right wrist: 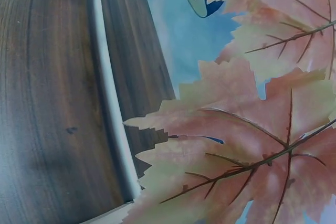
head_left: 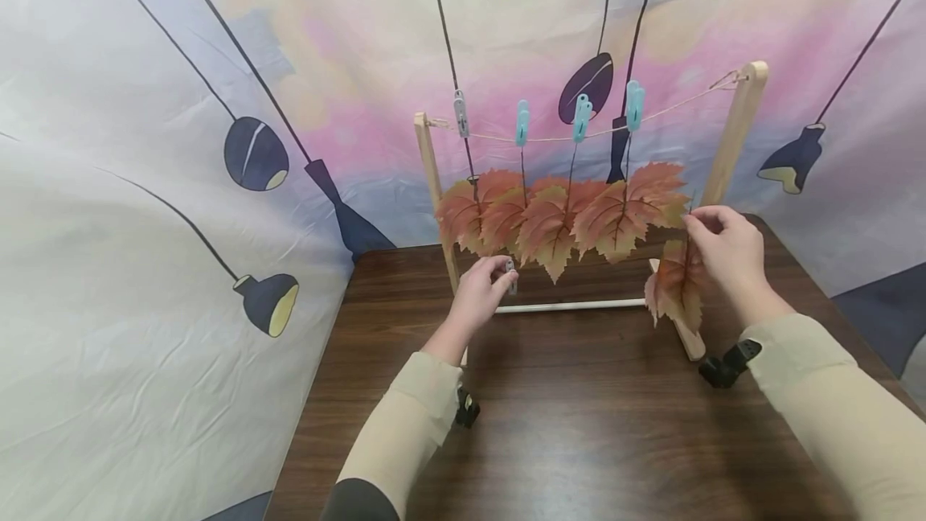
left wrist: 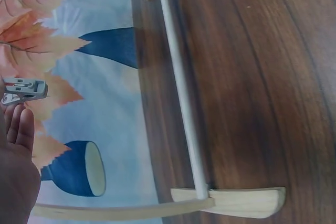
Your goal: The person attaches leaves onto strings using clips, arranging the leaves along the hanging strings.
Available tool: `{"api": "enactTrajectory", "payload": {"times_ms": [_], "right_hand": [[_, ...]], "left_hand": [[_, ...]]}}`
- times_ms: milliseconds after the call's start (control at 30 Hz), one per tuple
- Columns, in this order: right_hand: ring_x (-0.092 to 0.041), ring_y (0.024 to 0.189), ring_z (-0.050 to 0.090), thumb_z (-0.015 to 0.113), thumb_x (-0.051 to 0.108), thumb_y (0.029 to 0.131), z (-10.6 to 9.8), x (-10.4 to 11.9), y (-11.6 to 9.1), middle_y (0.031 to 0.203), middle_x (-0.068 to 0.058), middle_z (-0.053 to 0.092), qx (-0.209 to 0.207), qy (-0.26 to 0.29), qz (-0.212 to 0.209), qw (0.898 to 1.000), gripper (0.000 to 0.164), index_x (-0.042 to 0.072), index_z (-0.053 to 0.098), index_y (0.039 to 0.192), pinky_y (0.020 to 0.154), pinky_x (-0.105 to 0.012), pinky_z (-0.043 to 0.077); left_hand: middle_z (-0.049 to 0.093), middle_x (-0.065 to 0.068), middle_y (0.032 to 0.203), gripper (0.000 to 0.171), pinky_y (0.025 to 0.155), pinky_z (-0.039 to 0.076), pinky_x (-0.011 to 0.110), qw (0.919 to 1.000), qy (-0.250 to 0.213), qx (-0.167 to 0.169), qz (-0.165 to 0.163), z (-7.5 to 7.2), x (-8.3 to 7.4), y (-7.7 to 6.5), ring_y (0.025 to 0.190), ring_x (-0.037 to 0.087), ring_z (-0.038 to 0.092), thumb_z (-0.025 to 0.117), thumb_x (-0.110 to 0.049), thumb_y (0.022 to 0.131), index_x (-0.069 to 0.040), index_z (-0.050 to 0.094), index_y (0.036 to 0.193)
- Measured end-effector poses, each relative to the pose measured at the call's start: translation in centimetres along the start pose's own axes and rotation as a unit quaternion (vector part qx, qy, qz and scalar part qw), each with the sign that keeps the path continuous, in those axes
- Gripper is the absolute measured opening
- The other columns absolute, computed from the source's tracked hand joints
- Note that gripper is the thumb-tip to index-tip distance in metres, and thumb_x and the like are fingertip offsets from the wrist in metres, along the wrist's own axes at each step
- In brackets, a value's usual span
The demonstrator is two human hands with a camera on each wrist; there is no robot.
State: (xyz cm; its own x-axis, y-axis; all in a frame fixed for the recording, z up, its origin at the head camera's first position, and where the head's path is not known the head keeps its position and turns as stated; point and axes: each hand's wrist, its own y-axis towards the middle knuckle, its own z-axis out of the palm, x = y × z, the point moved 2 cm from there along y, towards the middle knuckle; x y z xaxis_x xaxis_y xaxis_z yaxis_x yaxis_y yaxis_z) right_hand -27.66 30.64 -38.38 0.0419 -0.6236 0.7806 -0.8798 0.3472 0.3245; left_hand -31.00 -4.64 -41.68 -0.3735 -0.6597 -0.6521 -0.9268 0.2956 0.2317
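Observation:
My left hand (head_left: pixel 477 292) pinches a grey clothespin (head_left: pixel 510 276) between thumb and fingers, low in front of the hanging leaves. In the left wrist view that clothespin (left wrist: pixel 25 88) sticks out past the fingers. On the right side, my right hand (head_left: pixel 731 252) pinches the stem of an orange artificial maple leaf (head_left: pixel 678 284), which hangs down beside the right post. The same leaf (right wrist: pixel 252 166) fills much of the right wrist view; the hand is out of that picture. Several similar maple leaves (head_left: pixel 553 227) hang by their stems from a string (head_left: pixel 492 137), held by one grey clothespin (head_left: pixel 461 114) and three teal clothespins (head_left: pixel 522 123).
The string runs between a left wooden post (head_left: pixel 428 159) and a taller-looking right post (head_left: pixel 734 131). A white rod (head_left: pixel 571 306) joins their feet on the dark wooden table (head_left: pixel 550 424). Behind stands a painted cloth backdrop (head_left: pixel 347 38) with lamp pictures.

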Motion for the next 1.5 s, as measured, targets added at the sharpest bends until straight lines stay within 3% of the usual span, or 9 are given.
{"api": "enactTrajectory", "payload": {"times_ms": [300,567,933,1200,1333,1500], "right_hand": [[-0.013,0.081,0.049,0.05,0.044,0.093,-0.3,1.5,0.7,0.097,-0.012,0.059,-0.006,0.008,-0.008,1.0,0.048,0.003,0.062,0.112,0.068,-0.029,0.037],[-0.014,0.079,0.048,0.051,0.043,0.093,-0.2,2.4,1.1,0.095,-0.013,0.059,-0.02,0.006,-0.02,1.0,0.045,0.003,0.063,0.111,0.067,-0.029,0.036],[-0.013,0.079,0.047,0.051,0.044,0.093,-0.8,3.7,2.0,0.093,-0.01,0.058,-0.023,0.007,-0.022,0.999,0.046,0.004,0.063,0.112,0.065,-0.027,0.037],[-0.015,0.077,0.047,0.052,0.04,0.093,-1.6,4.6,3.0,0.089,-0.011,0.06,-0.035,-0.014,-0.053,0.998,0.041,0.005,0.065,0.109,0.068,-0.027,0.035],[-0.012,0.075,0.048,0.054,0.039,0.092,-1.9,5.0,3.4,0.084,-0.005,0.06,-0.037,-0.014,-0.058,0.998,0.04,0.005,0.066,0.108,0.068,-0.027,0.035],[-0.003,0.072,0.047,0.056,0.041,0.091,-2.5,5.4,3.7,0.077,0.011,0.057,-0.038,-0.008,-0.052,0.998,0.04,0.006,0.067,0.108,0.067,-0.023,0.035]], "left_hand": [[0.057,0.001,0.104,0.039,0.076,0.049,0.029,0.9996,-0.026,-0.006,0.006,-0.7,-1.4,1.1,0.092,0.014,0.056,0.055,-0.032,0.095,-0.008,0.056,0.126],[0.057,0.0,0.101,0.039,0.077,0.048,0.03,0.9993,-0.022,-0.021,0.019,-1.2,-2.2,1.9,0.091,0.014,0.056,0.055,-0.032,0.095,-0.008,0.056,0.125],[0.058,0.0,0.102,0.04,0.082,0.046,0.033,0.9985,-0.027,-0.026,0.039,-2.2,-4.6,3.2,0.093,0.013,0.055,0.055,-0.034,0.094,-0.009,0.056,0.125],[0.058,-0.002,0.1,0.041,0.075,0.048,0.028,0.998,-0.029,-0.028,0.049,-2.5,-6.3,3.9,0.089,0.01,0.057,0.058,-0.037,0.092,-0.013,0.058,0.125],[0.059,-0.003,0.1,0.042,0.076,0.048,0.027,0.998,-0.03,-0.031,0.046,-2.6,-6.7,4.1,0.09,0.01,0.058,0.06,-0.037,0.091,-0.013,0.058,0.126],[0.06,-0.002,0.099,0.042,0.076,0.048,0.026,0.9979,-0.03,-0.033,0.047,-2.8,-7.3,4.4,0.091,0.01,0.057,0.06,-0.036,0.091,-0.013,0.057,0.127]]}}
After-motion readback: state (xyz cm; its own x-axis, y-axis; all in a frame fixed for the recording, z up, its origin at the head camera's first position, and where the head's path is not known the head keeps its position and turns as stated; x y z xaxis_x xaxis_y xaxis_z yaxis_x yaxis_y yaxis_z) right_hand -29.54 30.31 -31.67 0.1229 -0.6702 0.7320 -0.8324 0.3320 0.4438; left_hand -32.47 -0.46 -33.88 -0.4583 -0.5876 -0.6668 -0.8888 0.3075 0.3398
